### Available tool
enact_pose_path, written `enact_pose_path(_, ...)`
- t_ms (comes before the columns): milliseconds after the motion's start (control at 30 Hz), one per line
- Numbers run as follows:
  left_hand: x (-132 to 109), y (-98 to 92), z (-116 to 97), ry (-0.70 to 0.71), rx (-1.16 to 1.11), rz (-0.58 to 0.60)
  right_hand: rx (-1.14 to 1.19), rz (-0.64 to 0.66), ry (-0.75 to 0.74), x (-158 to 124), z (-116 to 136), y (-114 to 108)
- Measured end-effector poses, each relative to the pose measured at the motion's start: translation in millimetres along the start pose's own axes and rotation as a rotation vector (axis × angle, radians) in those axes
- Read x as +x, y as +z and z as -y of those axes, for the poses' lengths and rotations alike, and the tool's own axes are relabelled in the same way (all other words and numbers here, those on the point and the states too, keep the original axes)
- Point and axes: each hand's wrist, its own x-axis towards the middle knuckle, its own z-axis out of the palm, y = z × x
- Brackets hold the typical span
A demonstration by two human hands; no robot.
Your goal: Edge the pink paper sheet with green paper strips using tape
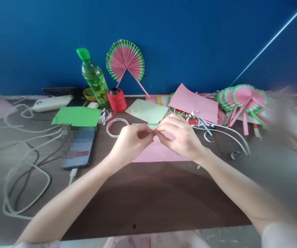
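My left hand (135, 139) and my right hand (179, 136) meet near the middle of the table, fingertips pinched together. Between them is a tiny green piece (154, 132), mostly covered by the fingers, which looks like paper. Beneath both hands lies a pink sheet (150, 151), with a thin green strip (144, 124) along its far edge. A pale green sheet (148, 111) rests just beyond the hands. To the left of my left hand is a clear ring of tape (109, 128).
At the left are a phone (79, 148), looped white cables (50, 179) and a bright green sheet (76, 115). Behind stand a green bottle (93, 79), a red spool (116, 100) and a folded paper fan (125, 58). More fans (249, 96) lie right, near another pink sheet (195, 103).
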Motion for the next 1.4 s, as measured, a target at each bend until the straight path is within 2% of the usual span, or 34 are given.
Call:
enact_pose_path(200, 2.5, -2.0, 2.0, -0.040, -0.152, 0.031, 0.307, -0.031, 0.297, 1.5, -2.4, -3.9)
enact_pose_path(267, 4.3, -3.1, 3.3, -0.056, -0.178, 0.035, 0.360, -0.043, 0.417, 1.6, -5.6, -5.6)
enact_pose_path(333, 5.7, -4.1, 4.4, -0.067, -0.189, 0.040, 0.378, -0.041, 0.469, 1.8, -8.2, -6.8)
enact_pose_path(400, 6.4, -4.4, 5.4, -0.065, -0.190, 0.041, 0.367, -0.032, 0.429, 2.0, -8.4, -7.2)
enact_pose_path(600, 4.0, -1.5, 6.2, -0.032, -0.139, 0.016, 0.187, -0.042, 0.175, 1.2, 0.0, -2.8)
enact_pose_path(800, 1.4, 2.0, 5.0, -0.019, -0.121, 0.010, 0.058, -0.081, 0.072, -0.7, 1.4, 0.7)
enact_pose_path(1067, 5.1, -1.6, 3.4, -0.043, -0.211, 0.037, 0.187, -0.079, 0.194, -0.1, -0.2, -0.8)
enact_pose_path(1300, 13.5, -12.4, 4.4, -0.122, -0.354, 0.003, 0.294, -0.133, 0.484, 0.7, -16.8, -7.0)
enact_pose_path(1400, 17.5, -17.8, 9.4, -0.137, -0.432, -0.030, 0.294, -0.157, 0.557, 1.5, -28.3, -12.0)
